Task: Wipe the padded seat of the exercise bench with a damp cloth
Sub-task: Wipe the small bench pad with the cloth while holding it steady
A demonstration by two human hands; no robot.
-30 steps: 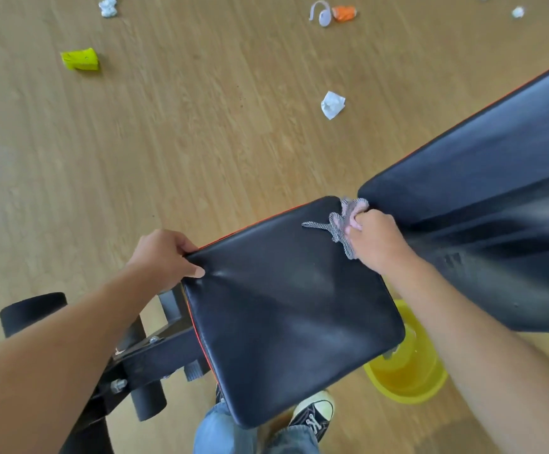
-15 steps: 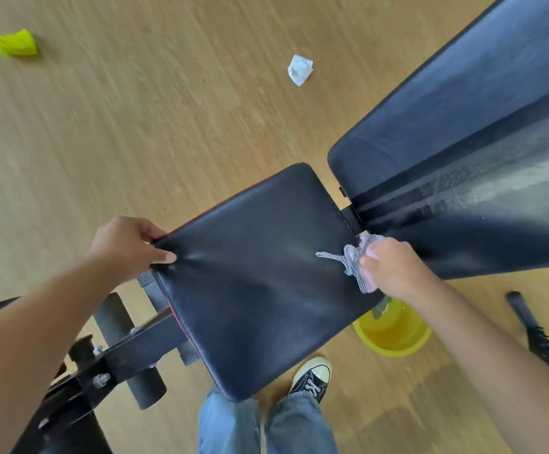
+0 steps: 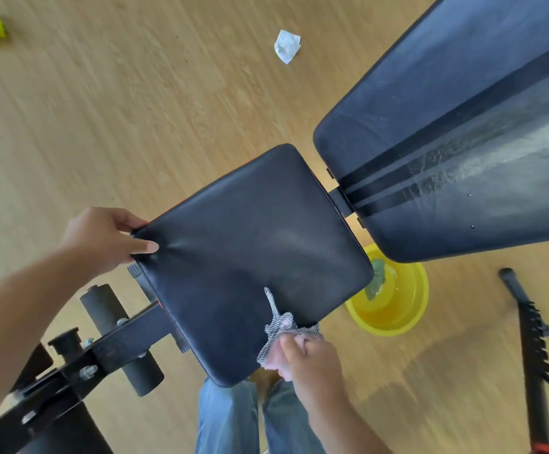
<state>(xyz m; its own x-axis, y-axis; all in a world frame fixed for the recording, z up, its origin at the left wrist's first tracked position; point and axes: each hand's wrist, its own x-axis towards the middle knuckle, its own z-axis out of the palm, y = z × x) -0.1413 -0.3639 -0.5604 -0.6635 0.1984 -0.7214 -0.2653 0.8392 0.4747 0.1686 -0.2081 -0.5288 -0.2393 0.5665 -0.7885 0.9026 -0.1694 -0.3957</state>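
Cloth (image 3: 279,326) bunched in right hand (image 3: 312,358) — at seat (image 3: 250,250) near edge.

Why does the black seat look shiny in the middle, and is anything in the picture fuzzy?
Head view: a pale sheen on the seat is reflected light; the backrest shows a brighter streaky glare band. The left forearm and the picture's edges are smeared and soft. The right hand with the cloth looks slightly blurred.

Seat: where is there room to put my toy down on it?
The middle of the seat is bare, between the left hand gripping one corner and the right hand holding the cloth at the near edge. Those two edges are crowded.
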